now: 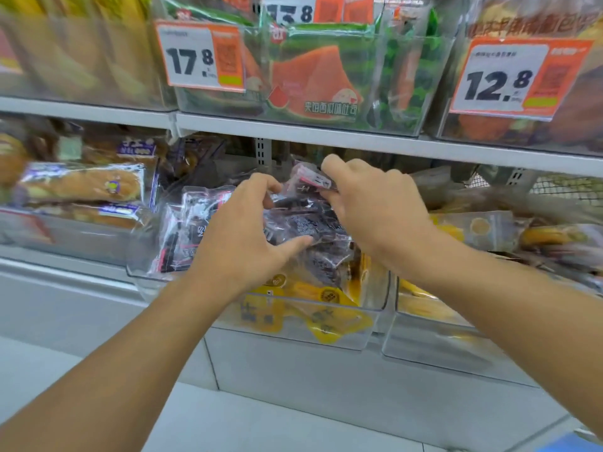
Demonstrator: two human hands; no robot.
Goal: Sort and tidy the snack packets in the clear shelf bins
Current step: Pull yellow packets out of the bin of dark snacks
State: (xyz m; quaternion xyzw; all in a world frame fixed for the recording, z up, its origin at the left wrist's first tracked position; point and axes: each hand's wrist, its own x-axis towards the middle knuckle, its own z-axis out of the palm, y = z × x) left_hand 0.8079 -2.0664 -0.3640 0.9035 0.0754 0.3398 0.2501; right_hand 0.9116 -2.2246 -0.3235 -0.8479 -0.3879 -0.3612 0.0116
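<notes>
- Risk: the dark purple clear-wrapped snack packet (303, 223) is slick film, held only at its edges; a loose pinch could let it slide down among the yellow packets (326, 316) below it, mixing the sorts.
- Risk: the clear plastic shelf bin (365, 334) juts out toward the near side; a hard push down could tip it or spill stock.
- Left hand (241, 236): fingers curled over the packet's left side, thumb pressed under its near edge. Gripping it.
- Right hand (368, 203): fingers pinch the packet's far top corner by the pink-and-white label.
- Packet sits between both hands, above the middle bin, near more purple packets (192, 223) standing to the left.
- Frame blurred; the exact finger contact of the right hand is a judgement.
</notes>
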